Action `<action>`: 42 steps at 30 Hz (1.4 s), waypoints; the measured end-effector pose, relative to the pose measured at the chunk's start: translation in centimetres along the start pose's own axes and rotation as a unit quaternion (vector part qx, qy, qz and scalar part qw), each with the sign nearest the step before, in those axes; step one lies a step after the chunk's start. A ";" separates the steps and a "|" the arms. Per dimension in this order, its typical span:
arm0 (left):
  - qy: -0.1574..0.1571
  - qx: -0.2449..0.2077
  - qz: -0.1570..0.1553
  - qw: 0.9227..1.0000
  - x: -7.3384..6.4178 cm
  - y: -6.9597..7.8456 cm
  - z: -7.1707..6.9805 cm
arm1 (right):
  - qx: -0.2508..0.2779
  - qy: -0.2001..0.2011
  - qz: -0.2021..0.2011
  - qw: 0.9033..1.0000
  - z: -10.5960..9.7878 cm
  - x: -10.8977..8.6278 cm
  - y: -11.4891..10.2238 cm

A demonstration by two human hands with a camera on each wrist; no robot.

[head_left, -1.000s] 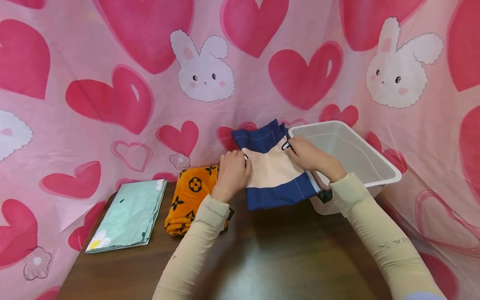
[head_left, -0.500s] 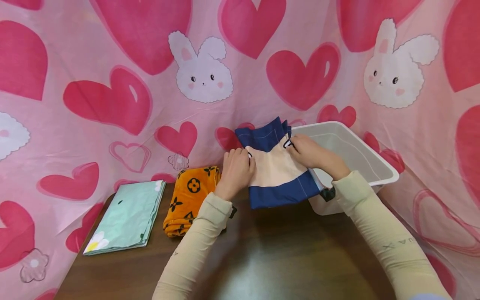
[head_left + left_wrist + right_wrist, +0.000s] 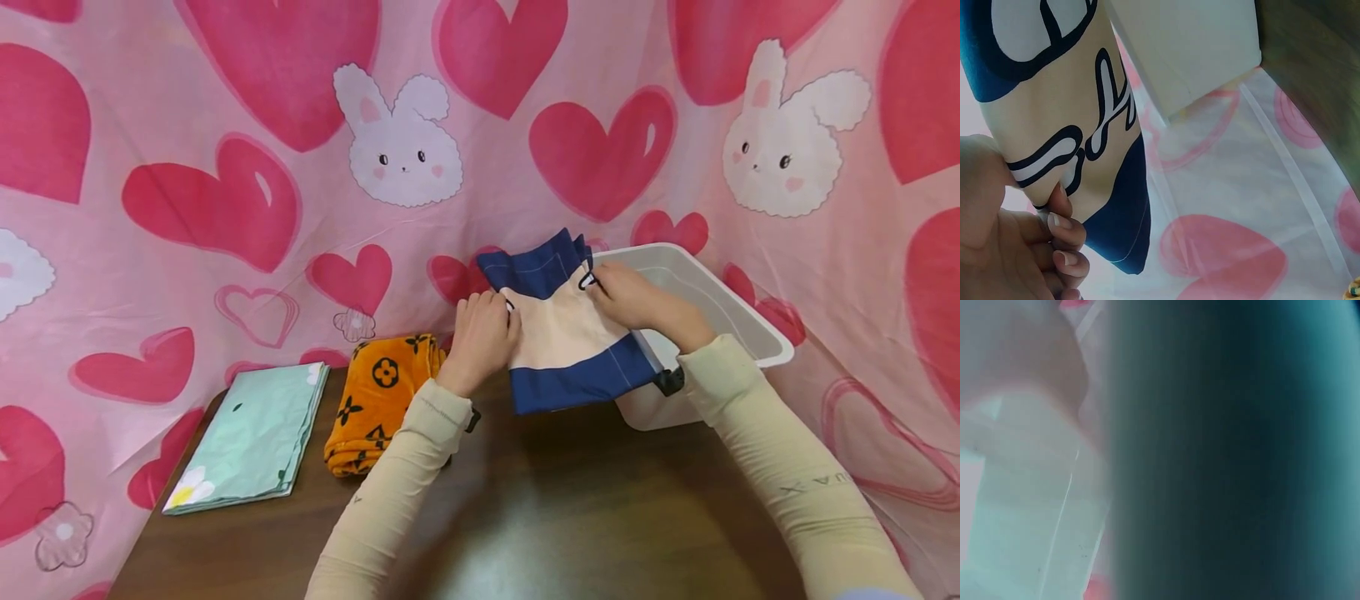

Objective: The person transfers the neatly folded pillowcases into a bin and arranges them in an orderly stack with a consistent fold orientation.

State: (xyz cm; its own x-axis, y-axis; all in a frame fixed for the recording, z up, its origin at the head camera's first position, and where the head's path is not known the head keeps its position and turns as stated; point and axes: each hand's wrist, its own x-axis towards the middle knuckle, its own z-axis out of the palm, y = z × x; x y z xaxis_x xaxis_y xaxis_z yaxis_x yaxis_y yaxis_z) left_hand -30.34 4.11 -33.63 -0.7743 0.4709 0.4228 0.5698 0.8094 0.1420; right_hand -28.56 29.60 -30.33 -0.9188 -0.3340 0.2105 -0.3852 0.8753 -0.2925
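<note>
In the head view a folded navy and cream cloth point(image 3: 558, 329) hangs tilted above the table, between both hands. My left hand point(image 3: 483, 337) pinches its left side; the left wrist view shows the thumb and fingers point(image 3: 1066, 231) of that hand at the edge, beside dark-outlined lettering. Gripping the opposite side is my right hand point(image 3: 633, 293), in front of the pale plastic bin point(image 3: 750, 321). A blurred dark surface blocks most of the right wrist view, so the right fingertips are hidden there. Part of the bin point(image 3: 1029, 519) shows at its left.
An orange rolled fleece blanket point(image 3: 382, 400) with black motifs lies left of my left forearm. Further left, a folded mint-green cloth point(image 3: 255, 433) with a daisy rests on the brown wooden table point(image 3: 570, 517). A pink heart-and-rabbit curtain point(image 3: 510, 183) hangs behind.
Both hands have shifted a little to the right and slightly upward with the navy and cream cloth, which now overlaps the bin's left side more. Their grip looks the same.
</note>
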 end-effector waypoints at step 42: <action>0.005 0.013 0.016 1.000 3.6 4.6 1.8 | -0.016 0.009 0.027 0.999 -3.2 -2.6 5.2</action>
State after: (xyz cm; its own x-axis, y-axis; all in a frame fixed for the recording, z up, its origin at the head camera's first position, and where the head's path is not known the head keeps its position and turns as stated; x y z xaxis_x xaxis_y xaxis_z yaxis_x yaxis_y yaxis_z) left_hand -31.00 10.12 -33.05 -0.7531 0.4924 0.4363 0.5865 0.8030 0.1062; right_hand -27.91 36.16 -29.45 -0.9363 -0.2803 0.2116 -0.3323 0.9023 -0.2747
